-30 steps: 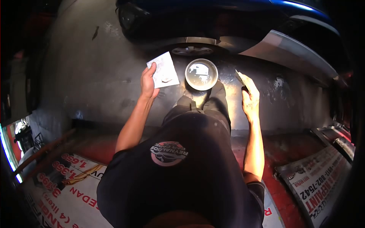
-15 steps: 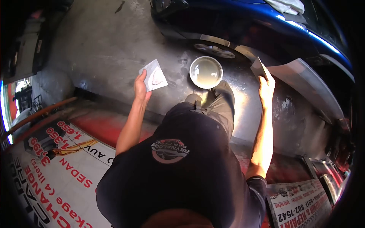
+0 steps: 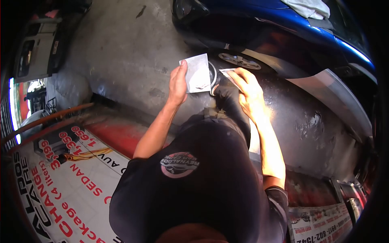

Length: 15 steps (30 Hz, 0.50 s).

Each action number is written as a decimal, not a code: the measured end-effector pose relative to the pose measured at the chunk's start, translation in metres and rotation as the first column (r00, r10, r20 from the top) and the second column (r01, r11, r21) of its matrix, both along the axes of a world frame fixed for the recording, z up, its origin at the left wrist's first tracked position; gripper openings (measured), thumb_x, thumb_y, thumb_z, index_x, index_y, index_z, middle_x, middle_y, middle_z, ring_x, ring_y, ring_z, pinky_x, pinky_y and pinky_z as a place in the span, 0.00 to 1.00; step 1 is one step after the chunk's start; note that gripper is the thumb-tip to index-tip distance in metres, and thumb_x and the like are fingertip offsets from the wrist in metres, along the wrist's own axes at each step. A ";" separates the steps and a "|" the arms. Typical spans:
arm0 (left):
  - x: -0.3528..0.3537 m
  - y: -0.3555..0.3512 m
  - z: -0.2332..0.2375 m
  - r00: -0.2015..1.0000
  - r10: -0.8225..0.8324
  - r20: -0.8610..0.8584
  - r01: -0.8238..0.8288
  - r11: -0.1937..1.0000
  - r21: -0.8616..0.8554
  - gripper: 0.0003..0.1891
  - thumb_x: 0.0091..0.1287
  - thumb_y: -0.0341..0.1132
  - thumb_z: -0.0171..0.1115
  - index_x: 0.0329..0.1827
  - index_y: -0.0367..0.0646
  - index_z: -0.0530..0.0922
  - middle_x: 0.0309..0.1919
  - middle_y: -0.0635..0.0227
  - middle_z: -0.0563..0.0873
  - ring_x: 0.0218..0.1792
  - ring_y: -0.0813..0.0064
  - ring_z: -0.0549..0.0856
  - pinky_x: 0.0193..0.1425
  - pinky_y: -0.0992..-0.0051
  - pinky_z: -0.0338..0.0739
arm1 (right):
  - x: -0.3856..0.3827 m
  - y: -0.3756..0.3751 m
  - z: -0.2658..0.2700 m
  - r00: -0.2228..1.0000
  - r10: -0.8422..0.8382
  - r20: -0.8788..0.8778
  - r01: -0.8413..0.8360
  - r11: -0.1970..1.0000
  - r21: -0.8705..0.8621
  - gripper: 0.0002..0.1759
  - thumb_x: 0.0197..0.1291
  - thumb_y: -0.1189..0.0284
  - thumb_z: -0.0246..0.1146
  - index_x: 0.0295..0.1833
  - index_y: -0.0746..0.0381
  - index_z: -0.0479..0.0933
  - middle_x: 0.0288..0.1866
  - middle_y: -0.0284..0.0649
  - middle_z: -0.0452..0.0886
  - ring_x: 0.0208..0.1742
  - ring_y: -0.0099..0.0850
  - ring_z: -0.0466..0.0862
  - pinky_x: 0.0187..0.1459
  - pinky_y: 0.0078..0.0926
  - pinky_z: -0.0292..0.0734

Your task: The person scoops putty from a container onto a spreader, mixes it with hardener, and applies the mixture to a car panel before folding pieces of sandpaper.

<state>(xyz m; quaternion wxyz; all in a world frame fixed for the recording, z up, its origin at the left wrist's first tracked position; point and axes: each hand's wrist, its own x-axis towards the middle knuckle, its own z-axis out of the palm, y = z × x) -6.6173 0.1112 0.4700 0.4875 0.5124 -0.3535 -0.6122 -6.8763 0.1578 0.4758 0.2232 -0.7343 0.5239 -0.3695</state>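
A person in a dark shirt stands over a stained concrete floor [image 3: 121, 52] beside a blue car [image 3: 263, 24], both hands raised in front of the chest. The left hand [image 3: 178, 85] has its grip clenched on the near edge of a grey sheet [image 3: 197, 73], thumb on the face, the rest standing free and nearly flat. The sheet looks thin, light and bendable, likely to flop or crease if pinched at one corner; the supported edge is the safer hold. The right hand [image 3: 247, 91] pinches a pale scrap [image 3: 226, 72], only its tip showing past the fingers, just beside the sheet. Between the two hands a sliver of a bowl [image 3: 211, 79] rim shows on the floor below, close to the person's foot; whether it holds liquid cannot be told. The car's wheel [image 3: 239, 60] and a loose grey panel [image 3: 332, 93] hem in the right; open floor lies to the left, and a printed banner [image 3: 60, 174] behind.
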 end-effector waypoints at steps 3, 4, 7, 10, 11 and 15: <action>-0.020 0.002 0.018 0.997 -0.049 -0.060 0.048 0.999 -0.009 0.27 0.89 0.49 0.48 0.60 0.28 0.82 0.51 0.58 0.90 0.50 0.72 0.89 0.59 0.71 0.82 | 0.026 -0.029 0.031 0.984 0.069 -0.166 -0.097 0.981 -0.168 0.34 0.49 0.85 0.64 0.66 0.57 0.85 0.63 0.48 0.83 0.66 0.51 0.82 0.70 0.46 0.77; -0.025 0.002 0.017 0.996 -0.046 -0.081 0.043 0.998 -0.040 0.26 0.89 0.48 0.48 0.58 0.29 0.83 0.50 0.59 0.90 0.48 0.73 0.89 0.58 0.71 0.82 | 0.032 -0.035 0.033 0.977 0.097 -0.191 -0.136 0.970 -0.203 0.32 0.50 0.83 0.66 0.64 0.56 0.85 0.61 0.47 0.83 0.64 0.49 0.83 0.68 0.46 0.77; -0.034 -0.007 0.029 0.994 0.003 -0.106 -0.009 0.998 -0.058 0.24 0.89 0.46 0.47 0.56 0.31 0.83 0.48 0.60 0.90 0.47 0.73 0.89 0.57 0.71 0.82 | 0.044 -0.030 0.035 0.963 0.137 -0.233 -0.188 0.958 -0.215 0.29 0.52 0.81 0.67 0.63 0.54 0.86 0.59 0.44 0.83 0.62 0.45 0.83 0.65 0.46 0.77; -0.042 -0.010 0.013 0.993 0.093 -0.073 -0.094 0.995 -0.013 0.23 0.87 0.48 0.52 0.39 0.38 0.82 0.35 0.70 0.85 0.37 0.80 0.81 0.44 0.73 0.76 | 0.043 -0.007 0.034 0.927 0.163 -0.337 -0.223 0.964 -0.146 0.33 0.49 0.79 0.72 0.66 0.52 0.84 0.60 0.43 0.81 0.67 0.44 0.79 0.75 0.51 0.69; -0.043 -0.012 -0.001 0.994 0.093 -0.064 -0.094 0.995 -0.013 0.23 0.87 0.48 0.52 0.34 0.40 0.79 0.32 0.74 0.81 0.34 0.81 0.77 0.41 0.73 0.73 | 0.041 0.001 0.036 0.926 0.152 -0.345 -0.211 0.968 -0.140 0.33 0.49 0.79 0.72 0.66 0.52 0.84 0.60 0.43 0.81 0.67 0.44 0.79 0.75 0.51 0.69; -0.066 -0.008 -0.001 0.990 0.043 -0.133 -0.041 0.999 0.017 0.24 0.88 0.46 0.53 0.30 0.43 0.74 0.28 0.77 0.76 0.31 0.83 0.72 0.38 0.73 0.69 | 0.027 0.032 0.045 0.905 0.103 -0.412 -0.155 0.983 -0.096 0.32 0.48 0.79 0.72 0.64 0.53 0.83 0.60 0.41 0.81 0.67 0.43 0.79 0.76 0.50 0.69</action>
